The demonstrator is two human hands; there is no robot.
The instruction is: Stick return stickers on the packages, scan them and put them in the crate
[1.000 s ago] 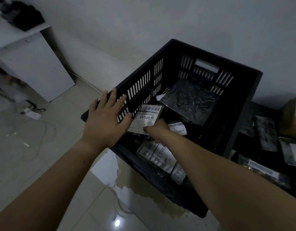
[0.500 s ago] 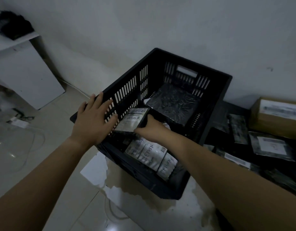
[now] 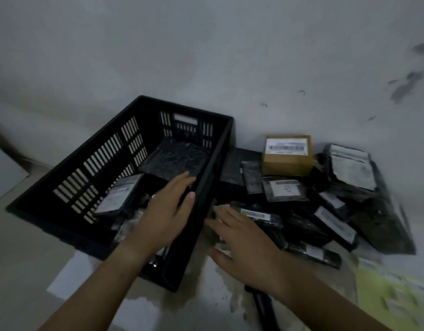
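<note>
A black slatted crate (image 3: 70, 187) stands on the floor at the left. Inside it, a labelled package (image 3: 120, 197) leans against the left wall and a large dark wrapped parcel (image 3: 175, 158) lies at the far end. My left hand (image 3: 163, 218) hovers flat over the crate's near right corner, fingers straight, holding nothing. My right hand (image 3: 244, 244) is spread open just right of the crate, above the edge of a pile of dark bagged packages (image 3: 301, 216). A brown cardboard box (image 3: 287, 158) with a barcode label sits at the back of the pile.
A yellow sheet of stickers (image 3: 394, 297) lies on the floor at the lower right. A dark elongated object (image 3: 263, 304) lies under my right forearm. A stained wall (image 3: 230, 56) rises behind the crate and pile. White paper (image 3: 63, 278) lies on the floor near the crate.
My right hand let go of the labelled package, which now leans in the crate, and moved right out of the crate. My left hand left the crate's left rim. The view swung right.
</note>
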